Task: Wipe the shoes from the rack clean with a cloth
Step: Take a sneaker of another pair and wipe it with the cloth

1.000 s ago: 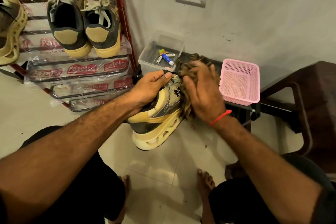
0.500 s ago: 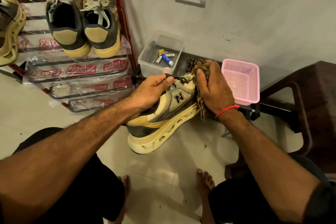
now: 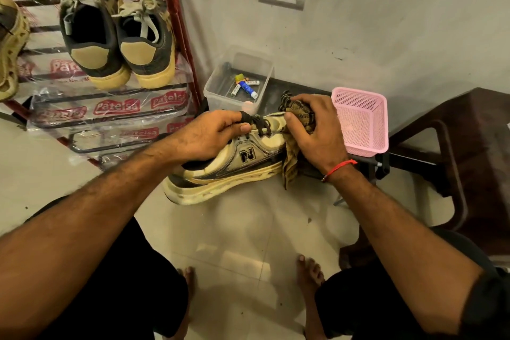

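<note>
A cream and grey sneaker (image 3: 231, 171) with a black N on its side and dark laces is held above the floor, toe pointing right. My left hand (image 3: 209, 136) grips it at the laces and collar. My right hand (image 3: 314, 130) holds a brown patterned cloth (image 3: 292, 157) against the shoe's toe, with a corner of cloth hanging below. A red shoe rack (image 3: 182, 44) at the left carries a dark pair with tan heels (image 3: 118, 47) and one more cream shoe (image 3: 11, 47) at the far left edge.
A clear plastic tub (image 3: 220, 91) with small tubes and a pink mesh basket (image 3: 361, 121) sit on a low dark stand by the wall. A dark brown chair (image 3: 466, 152) stands at right. My bare feet (image 3: 309, 270) rest on the pale tiled floor below.
My right hand with the cloth slid from the shoe's side towards its toe, uncovering the N logo. The shoe tilted flatter and shifted slightly right; my left hand kept its grip.
</note>
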The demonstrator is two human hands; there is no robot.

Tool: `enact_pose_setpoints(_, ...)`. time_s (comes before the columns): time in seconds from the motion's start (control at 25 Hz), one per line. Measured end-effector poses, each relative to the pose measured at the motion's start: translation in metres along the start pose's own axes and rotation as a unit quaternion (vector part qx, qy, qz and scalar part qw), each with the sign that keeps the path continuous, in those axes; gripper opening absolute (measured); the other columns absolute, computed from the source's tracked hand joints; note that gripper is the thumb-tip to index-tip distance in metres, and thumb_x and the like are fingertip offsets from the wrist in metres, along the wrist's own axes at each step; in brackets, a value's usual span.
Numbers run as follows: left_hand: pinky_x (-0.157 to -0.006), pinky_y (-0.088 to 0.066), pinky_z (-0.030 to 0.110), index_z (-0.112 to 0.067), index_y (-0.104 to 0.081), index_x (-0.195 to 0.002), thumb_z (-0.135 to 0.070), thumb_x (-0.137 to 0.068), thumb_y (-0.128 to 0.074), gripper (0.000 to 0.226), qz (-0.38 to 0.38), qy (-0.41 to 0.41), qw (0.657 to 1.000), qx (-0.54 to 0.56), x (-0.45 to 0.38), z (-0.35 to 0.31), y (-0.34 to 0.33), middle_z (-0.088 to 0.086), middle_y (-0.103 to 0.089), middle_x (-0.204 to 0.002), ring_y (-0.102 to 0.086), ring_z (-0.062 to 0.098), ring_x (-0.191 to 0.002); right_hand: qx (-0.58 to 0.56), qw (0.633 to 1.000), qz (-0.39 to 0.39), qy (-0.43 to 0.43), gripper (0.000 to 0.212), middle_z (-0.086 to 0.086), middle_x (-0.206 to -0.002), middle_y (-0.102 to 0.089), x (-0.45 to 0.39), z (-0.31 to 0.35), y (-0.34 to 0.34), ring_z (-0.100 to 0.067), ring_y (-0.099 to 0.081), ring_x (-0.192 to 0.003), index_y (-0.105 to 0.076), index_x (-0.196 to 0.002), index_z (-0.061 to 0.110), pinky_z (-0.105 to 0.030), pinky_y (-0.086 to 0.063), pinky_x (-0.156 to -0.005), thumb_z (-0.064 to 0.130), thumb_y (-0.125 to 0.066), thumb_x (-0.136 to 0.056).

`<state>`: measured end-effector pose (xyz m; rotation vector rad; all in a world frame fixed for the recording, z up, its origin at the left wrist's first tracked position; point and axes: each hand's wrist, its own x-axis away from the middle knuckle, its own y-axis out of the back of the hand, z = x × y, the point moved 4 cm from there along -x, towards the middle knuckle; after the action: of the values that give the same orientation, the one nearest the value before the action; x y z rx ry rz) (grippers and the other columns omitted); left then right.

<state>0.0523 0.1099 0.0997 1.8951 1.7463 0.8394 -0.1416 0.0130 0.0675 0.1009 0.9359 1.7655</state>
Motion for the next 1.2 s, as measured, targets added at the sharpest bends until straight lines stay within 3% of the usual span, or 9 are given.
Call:
enact_pose_setpoints(0.12,-0.085,-0.054,0.041,-0.031,-0.066,-0.111,-0.037,-0.106,-0.049,0.019,-0.049,0.09,0.982,-0.158,0.005,0.007,0.011,-0.006,-0.067,-0.098,-0.062,0.019,-0.098,-0.035,0.999,-0.016,-0.015,0.032,-0.006,-0.116,-0.053,0.01,0.005,-0.015,-0.024,-0.051,-0.11,-0.062,-0.115,0.019,-0.041,-0.046,-0.098,0.038,-0.058,-0.09)
enact_pose_setpoints(0.2,-0.097,-0.049,0.052,-0.025,-0.062,-0.125,-0.036,-0.107,-0.045,0.027,-0.132,0.131,0.96,-0.211,0.007,0.009,0.016,0.004,-0.065,-0.118,-0.057,0.028,-0.113,-0.039,0.998,-0.047,-0.02,0.028,-0.007,-0.116,-0.053,0.021,0.018,-0.025,-0.025,-0.049,-0.112,-0.062,-0.115,0.017,-0.03,-0.038,-0.103,0.031,-0.061,-0.09)
enact_pose_setpoints(0.32,-0.102,-0.035,0.056,-0.019,-0.06,-0.119,-0.048,-0.104,-0.037,0.04,-0.232,0.107,0.934,-0.249,0.005,0.009,0.019,0.007,-0.058,-0.125,-0.044,0.033,-0.118,-0.021,0.997,-0.069,-0.009,0.033,-0.008,-0.122,-0.049,0.038,0.047,-0.034,-0.025,-0.043,-0.117,-0.062,-0.121,0.016,-0.013,-0.025,-0.102,0.033,-0.059,-0.092)
enact_pose_setpoints(0.44,-0.104,-0.032,0.06,-0.014,-0.063,-0.108,-0.065,-0.096,-0.043,0.055,-0.307,0.065,0.919,-0.24,0.006,0.01,0.02,0.012,-0.051,-0.125,-0.042,0.035,-0.121,0.003,0.994,-0.092,0.063,0.034,-0.006,-0.124,-0.052,0.048,0.072,-0.028,-0.027,-0.043,-0.119,-0.064,-0.122,0.017,-0.032,-0.034,-0.103,0.036,-0.057,-0.094)
enact_pose_setpoints(0.56,-0.107,-0.03,0.066,-0.009,-0.066,-0.099,-0.05,-0.098,-0.049,0.044,-0.364,0.009,0.908,-0.207,0.008,0.011,0.022,0.014,-0.051,-0.127,-0.048,0.032,-0.123,0.053,0.981,-0.063,0.174,0.032,-0.006,-0.122,-0.06,0.055,0.091,-0.024,-0.029,-0.051,-0.118,-0.069,-0.119,0.018,-0.044,-0.039,-0.095,0.036,-0.061,-0.093)
enact_pose_setpoints(0.8,-0.094,-0.049,0.058,-0.003,-0.069,-0.094,-0.03,-0.102,-0.054,0.033,-0.416,-0.108,0.897,-0.107,0.01,0.021,0.038,0.013,-0.058,-0.123,-0.059,0.023,-0.112,0.077,0.935,0.042,0.345,0.041,-0.012,-0.132,-0.061,0.05,0.097,-0.011,-0.033,-0.052,-0.129,-0.065,-0.128,0.01,-0.046,-0.038,-0.107,0.03,-0.064,-0.093)
enact_pose_setpoints(1.0,-0.09,-0.05,0.059,-0.006,-0.073,-0.092,-0.025,-0.101,-0.056,0.028,-0.431,-0.129,0.89,-0.071,0.003,0.023,0.038,0.005,-0.066,-0.118,-0.064,0.019,-0.107,-0.115,0.976,0.059,0.177,0.03,-0.009,-0.124,-0.063,0.029,0.083,0.005,-0.017,-0.06,-0.117,-0.062,-0.124,0.003,-0.04,-0.049,-0.1,0.011,-0.058,-0.095)
enact_pose_setpoints(1.04,-0.089,-0.05,0.06,-0.008,-0.073,-0.09,-0.026,-0.102,-0.055,0.027,-0.432,-0.131,0.89,-0.07,0.003,0.023,0.038,0.002,-0.068,-0.116,-0.065,0.019,-0.105,-0.118,0.972,0.081,0.186,0.03,-0.009,-0.125,-0.063,0.034,0.089,0.003,-0.018,-0.06,-0.118,-0.062,-0.124,0.003,-0.041,-0.049,-0.101,0.01,-0.059,-0.095)
enact_pose_setpoints(1.2,-0.093,-0.044,0.06,-0.016,-0.074,-0.09,-0.03,-0.103,-0.05,0.031,-0.386,-0.135,0.908,-0.088,0.003,0.014,0.029,-0.007,-0.071,-0.114,-0.064,0.02,-0.104,-0.028,0.898,0.184,0.4,0.032,-0.013,-0.127,-0.065,0.065,0.118,-0.015,-0.03,-0.058,-0.125,-0.066,-0.121,0.002,-0.046,-0.045,-0.109,0.013,-0.066,-0.092)
